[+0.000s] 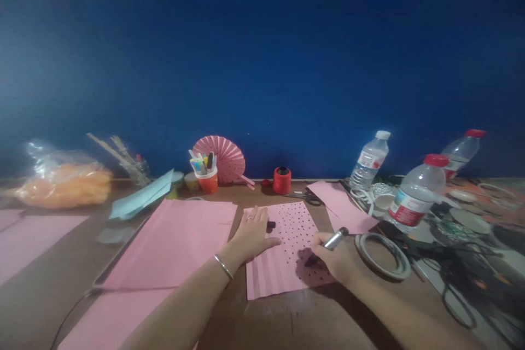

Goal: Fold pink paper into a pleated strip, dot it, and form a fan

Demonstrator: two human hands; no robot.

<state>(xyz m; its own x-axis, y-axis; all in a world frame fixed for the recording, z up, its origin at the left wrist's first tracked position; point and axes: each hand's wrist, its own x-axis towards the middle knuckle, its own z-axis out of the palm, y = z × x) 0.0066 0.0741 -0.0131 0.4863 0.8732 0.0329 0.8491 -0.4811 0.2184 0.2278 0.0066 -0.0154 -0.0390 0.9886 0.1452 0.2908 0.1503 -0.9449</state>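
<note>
A pink sheet of paper with accordion creases lies on the table, its upper and right parts covered in black dots. My left hand, with a bracelet at the wrist, rests flat on the sheet's left side, thumb spread. A small black marker cap sticks out beside its fingers; whether they touch it I cannot tell. In my right hand is a silver-and-black marker, tip down near the sheet's lower right. A pink pleated fan with dark dots stands against the wall.
Larger pink sheets lie at the left. Behind are a cup of pens, a red jar and scissors. At the right are a roll of tape, water bottles and tangled cables. A blue wall closes the back.
</note>
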